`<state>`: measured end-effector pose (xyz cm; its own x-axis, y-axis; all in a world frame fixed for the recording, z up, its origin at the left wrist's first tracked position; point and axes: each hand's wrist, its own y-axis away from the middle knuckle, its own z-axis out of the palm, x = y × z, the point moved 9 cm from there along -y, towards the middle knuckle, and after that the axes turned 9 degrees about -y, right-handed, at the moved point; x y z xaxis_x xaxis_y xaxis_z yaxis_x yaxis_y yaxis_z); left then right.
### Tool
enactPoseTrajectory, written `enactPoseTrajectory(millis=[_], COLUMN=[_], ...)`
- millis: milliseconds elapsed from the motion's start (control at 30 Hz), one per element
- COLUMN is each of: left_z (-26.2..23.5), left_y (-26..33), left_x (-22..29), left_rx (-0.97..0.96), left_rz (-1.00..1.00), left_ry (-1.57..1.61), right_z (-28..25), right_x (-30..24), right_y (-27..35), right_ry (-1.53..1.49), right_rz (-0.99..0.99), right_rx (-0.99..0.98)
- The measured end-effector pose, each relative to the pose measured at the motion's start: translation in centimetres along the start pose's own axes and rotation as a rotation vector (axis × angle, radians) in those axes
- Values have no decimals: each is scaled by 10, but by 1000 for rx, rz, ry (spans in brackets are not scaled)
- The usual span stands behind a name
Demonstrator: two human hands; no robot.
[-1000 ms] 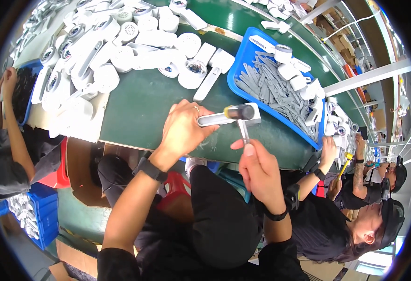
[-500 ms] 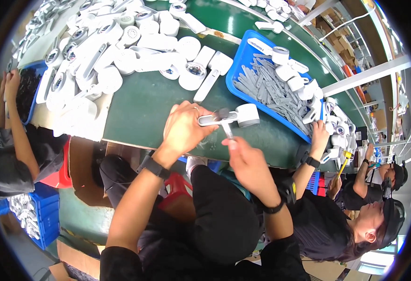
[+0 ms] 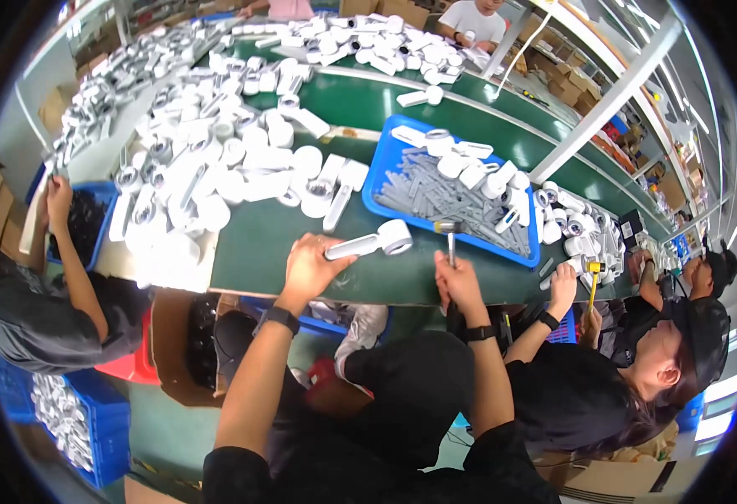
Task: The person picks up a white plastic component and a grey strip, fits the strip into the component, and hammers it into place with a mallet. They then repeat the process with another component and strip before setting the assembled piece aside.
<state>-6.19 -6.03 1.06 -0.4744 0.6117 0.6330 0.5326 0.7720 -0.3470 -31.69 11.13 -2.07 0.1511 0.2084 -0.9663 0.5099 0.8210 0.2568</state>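
My left hand (image 3: 309, 270) is closed around the handle end of a white plastic handheld part (image 3: 394, 237), whose round, cup-like head points to the right. The part is held low at the green worktable (image 3: 255, 239), near its front edge. My right hand (image 3: 459, 283) grips a small hammer (image 3: 450, 239) by the handle, with the metal head up, apart from the white part. Just beyond the hammer lies a blue tray (image 3: 374, 195) of grey strips (image 3: 419, 186), with several white parts on top. Another white part (image 3: 339, 206) lies beyond my left hand.
A big heap of white parts (image 3: 209, 168) covers the table's left. More sit right of the tray (image 3: 578, 231). At right, a co-worker's hand (image 3: 563, 286) is close to my right hand, beside a yellow-headed hammer (image 3: 594, 277). Another co-worker (image 3: 57, 311) works at left.
The hammer has come away from the white part as my right hand drew back to the right. My left hand keeps the part. The view has tilted up, showing more of the far tables.
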Motion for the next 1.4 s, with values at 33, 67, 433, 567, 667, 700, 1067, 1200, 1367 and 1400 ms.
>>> enactPoseTrajectory(millis=[33,67,433,567,667,700,1067,1200,1367,1400], left_z=[-2,-4,-4,-5,-10,-12,-140,-229,-272,-273], left_y=[1,-1,4,1,3,5,-19,-78,-158,-173], left_x=[-1,2,5,16,6,2,-24,-73,-174,-196], left_rx=[4,29,-2,-10,5,-4,42,186,302,298], left_rz=[-21,16,-5,76,61,31,-497,-583,-615,-612], left_ry=[9,-24,-17,-49,5,40,737,486,288,187], right_z=[5,9,-1,-5,2,7,-10,-11,-8,-9], right_x=[4,4,7,7,6,6,22,20,22,23], right_y=[-1,-1,16,15,12,12,7,7,5,5], right_ry=[30,65,108,74,50,65,-11,105,71,128], right_rz=[24,-31,-131,-110,-85,-73,-67,-93,-80,-88], right_rx=[-6,-25,94,96,103,108,255,254,282,282])
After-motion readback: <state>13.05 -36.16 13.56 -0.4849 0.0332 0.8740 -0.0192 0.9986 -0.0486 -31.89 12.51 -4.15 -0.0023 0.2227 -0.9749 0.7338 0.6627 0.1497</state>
